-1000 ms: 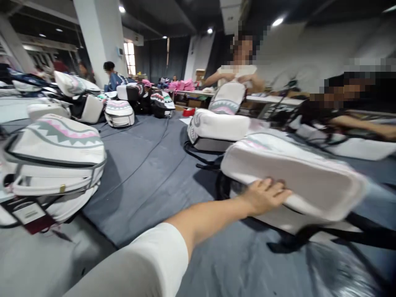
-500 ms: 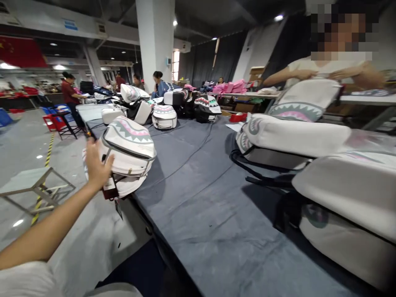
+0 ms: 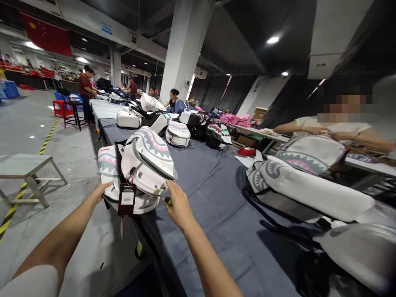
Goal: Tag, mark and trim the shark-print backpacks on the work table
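Head view shows the left fingers point(image 3: 102, 190) gripping the lower left edge of a white backpack point(image 3: 151, 170), their tips partly hidden. Right fingers point(image 3: 174, 192) bend around a green-and-black object point(image 3: 168, 201), just beside the bag's right side; whether they touch it is unclear. Between both sets of fingers hangs a dark tag point(image 3: 126, 209). Right of them spreads the grey surface point(image 3: 213, 231), bearing another white backpack point(image 3: 321, 190).
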Demonstrator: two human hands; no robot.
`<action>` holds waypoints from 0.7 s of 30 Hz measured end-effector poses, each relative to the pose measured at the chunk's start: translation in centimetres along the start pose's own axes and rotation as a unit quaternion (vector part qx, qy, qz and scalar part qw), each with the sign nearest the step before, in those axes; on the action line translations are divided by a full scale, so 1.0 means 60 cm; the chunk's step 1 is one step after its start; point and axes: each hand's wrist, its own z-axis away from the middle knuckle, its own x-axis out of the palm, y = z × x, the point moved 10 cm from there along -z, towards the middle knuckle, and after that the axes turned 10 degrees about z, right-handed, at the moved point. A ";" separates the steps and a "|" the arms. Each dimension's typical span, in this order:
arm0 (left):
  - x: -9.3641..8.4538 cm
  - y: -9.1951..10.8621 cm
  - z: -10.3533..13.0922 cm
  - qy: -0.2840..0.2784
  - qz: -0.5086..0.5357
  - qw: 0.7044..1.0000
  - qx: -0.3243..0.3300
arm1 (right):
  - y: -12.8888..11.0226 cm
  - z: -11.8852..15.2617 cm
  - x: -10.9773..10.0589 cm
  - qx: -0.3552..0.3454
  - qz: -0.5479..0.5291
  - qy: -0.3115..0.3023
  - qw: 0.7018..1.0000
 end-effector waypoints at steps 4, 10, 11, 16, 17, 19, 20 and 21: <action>0.009 0.022 -0.041 -0.020 0.005 1.000 0.017 | 0.021 -0.075 0.031 0.033 0.026 -0.016 0.999; 0.098 0.053 -0.084 -0.113 -0.012 0.993 0.011 | 0.058 0.003 0.039 0.082 0.010 -0.030 0.996; 0.120 0.054 -0.087 -0.138 -0.021 0.990 0.006 | 0.059 0.027 0.034 0.087 -0.001 -0.018 0.996; 0.241 0.031 -0.083 -0.252 -0.108 0.962 -0.015 | 0.063 0.182 0.002 0.168 -0.004 0.037 0.985; 0.260 0.029 -0.083 -0.250 -0.129 0.960 -0.006 | 0.065 0.214 -0.003 0.189 0.000 0.037 0.981; 0.292 0.034 -0.078 -0.223 -0.165 0.960 0.032 | 0.068 0.274 -0.011 0.222 -0.005 0.026 0.975; 0.307 0.041 -0.069 -0.208 -0.177 0.960 0.058 | 0.072 0.300 -0.016 0.236 -0.014 0.025 0.971; 0.324 0.050 -0.055 -0.199 -0.186 0.958 0.087 | 0.080 0.324 -0.024 0.253 -0.027 0.035 0.967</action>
